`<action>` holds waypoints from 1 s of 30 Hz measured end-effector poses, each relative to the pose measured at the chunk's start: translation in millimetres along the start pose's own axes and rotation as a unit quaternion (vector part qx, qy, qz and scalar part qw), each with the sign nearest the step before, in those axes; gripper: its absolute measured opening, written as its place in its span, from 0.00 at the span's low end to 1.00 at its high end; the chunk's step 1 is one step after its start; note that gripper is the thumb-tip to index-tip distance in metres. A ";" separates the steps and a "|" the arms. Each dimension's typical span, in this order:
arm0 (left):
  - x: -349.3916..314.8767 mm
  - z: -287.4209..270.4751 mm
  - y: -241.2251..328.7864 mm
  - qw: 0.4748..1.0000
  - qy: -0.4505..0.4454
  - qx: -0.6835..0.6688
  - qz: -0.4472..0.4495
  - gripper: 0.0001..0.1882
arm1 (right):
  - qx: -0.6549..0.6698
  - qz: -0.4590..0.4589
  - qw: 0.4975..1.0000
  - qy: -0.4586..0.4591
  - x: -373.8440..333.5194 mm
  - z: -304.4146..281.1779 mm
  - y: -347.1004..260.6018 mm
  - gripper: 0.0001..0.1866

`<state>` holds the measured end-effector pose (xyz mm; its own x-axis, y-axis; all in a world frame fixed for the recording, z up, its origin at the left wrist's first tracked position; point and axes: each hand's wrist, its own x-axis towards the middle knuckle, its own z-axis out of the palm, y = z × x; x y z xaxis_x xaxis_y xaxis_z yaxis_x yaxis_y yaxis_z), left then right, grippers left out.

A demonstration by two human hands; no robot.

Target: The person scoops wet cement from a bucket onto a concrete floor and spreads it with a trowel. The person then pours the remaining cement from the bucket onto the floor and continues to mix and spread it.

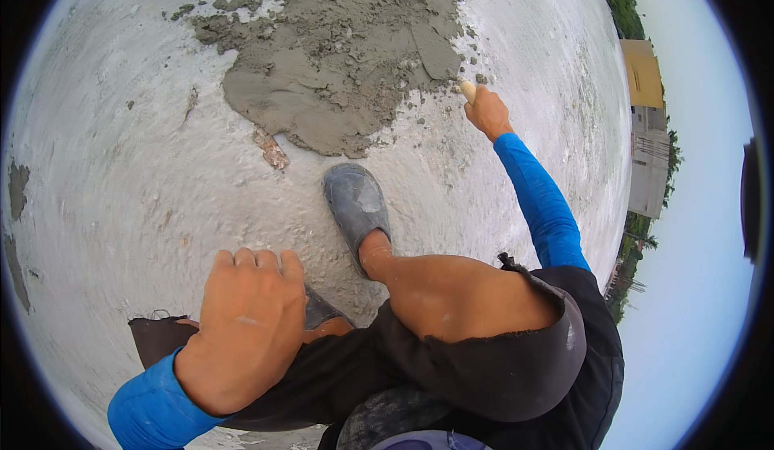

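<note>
While the right hand (488, 114) has its fingers clamped around the pale handle (468, 90) of a trowel (440, 60), the left hand (246, 321) is well apart at lower left, back up, over the dark trousers (322, 373). Left fingers side by side, close together, bent at the knuckles; palm hidden, so cannot tell whether it grips anything. Trowel is at the right edge of a wet grey mortar patch (322, 71), blade flat on the mortar and smeared the same grey. Patch spread on a pale rough floor (524, 200), lumpy on top, smoother lower left. Reddish-brown fragment (271, 150) just below the patch. Grey shoe (356, 202) near the patch's lower edge. Blue sleeves (538, 200) on both arms.
</note>
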<state>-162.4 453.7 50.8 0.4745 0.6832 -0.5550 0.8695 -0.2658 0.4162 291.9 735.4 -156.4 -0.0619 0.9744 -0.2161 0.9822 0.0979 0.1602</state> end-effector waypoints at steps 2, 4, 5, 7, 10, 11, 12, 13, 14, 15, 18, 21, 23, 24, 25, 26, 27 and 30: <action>-6.3 0.5 -2.3 1.000 0.002 -0.007 -0.013 0.22 | -0.055 0.060 0.997 -0.007 14.4 -9.0 27.7 0.18; -12.2 2.0 -2.1 1.000 0.012 -0.010 -0.021 0.21 | 0.008 0.140 0.989 -0.036 25.7 -23.4 47.4 0.16; -13.9 3.2 -1.9 0.999 0.027 -0.010 -0.024 0.21 | 0.044 0.177 0.982 -0.045 31.6 -29.3 50.6 0.15; -14.5 5.3 -3.3 0.999 0.036 -0.017 -0.028 0.21 | 0.169 0.183 0.964 -0.092 39.8 -35.1 42.9 0.13; -7.8 4.1 -5.3 0.999 0.021 -0.021 -0.019 0.22 | 0.373 0.166 0.897 -0.171 37.3 -29.2 -0.9 0.10; -4.0 2.2 -5.2 0.999 0.019 -0.023 -0.012 0.22 | 0.426 0.164 0.866 -0.203 36.0 -25.2 -23.6 0.10; -0.3 -0.5 -4.3 1.000 0.012 -0.024 -0.004 0.23 | 0.406 0.142 0.879 -0.206 27.6 -19.6 -48.5 0.10; 4.2 -3.3 -2.0 1.000 0.000 -0.027 0.004 0.23 | 0.406 0.093 0.880 -0.229 14.8 -16.1 -72.4 0.11; 10.0 -6.0 0.1 1.000 -0.010 -0.023 0.010 0.23 | 0.383 0.062 0.891 -0.235 -2.0 -16.4 -93.4 0.11; 15.6 -8.7 2.2 1.000 -0.023 -0.012 0.017 0.23 | 0.372 0.018 0.882 -0.287 -17.8 -21.2 -109.6 0.12; 26.1 -14.4 5.9 0.999 -0.008 -0.011 0.048 0.24 | 0.310 -0.062 0.885 -0.342 -70.6 -35.5 -150.7 0.15; 26.1 -12.5 4.0 1.000 0.015 -0.005 0.026 0.24 | 0.347 -0.049 0.853 -0.386 -73.7 -68.0 -152.1 0.12; 20.6 -9.7 2.1 1.000 0.028 -0.003 0.006 0.24 | 0.356 -0.002 0.855 -0.378 -54.6 -82.3 -149.7 0.13; 18.8 -8.4 1.5 1.000 0.028 0.010 0.002 0.24 | 0.369 0.009 0.871 -0.325 -44.0 -85.9 -149.7 0.13; 16.9 -7.4 1.3 1.000 0.029 0.004 -0.001 0.24 | 0.398 0.000 0.863 -0.311 -36.0 -84.8 -155.2 0.13; 15.1 -6.8 1.6 1.000 0.022 0.006 -0.004 0.25 | 0.380 0.035 0.881 -0.280 -30.7 -84.1 -159.4 0.13; 13.2 -6.5 2.2 1.000 0.015 0.007 -0.006 0.25 | 0.361 -0.009 0.878 -0.316 -32.3 -80.4 -165.2 0.13; 9.7 -7.4 2.1 0.999 0.027 -0.022 0.014 0.26 | 0.266 -0.084 0.881 -0.382 -54.4 -72.8 -177.7 0.12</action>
<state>-157.1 464.8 51.6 0.4891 0.7125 -0.5032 0.8489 -0.2562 0.4624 107.7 679.7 -103.1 -0.2756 0.5150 -0.8117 0.9276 -0.0791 -0.3651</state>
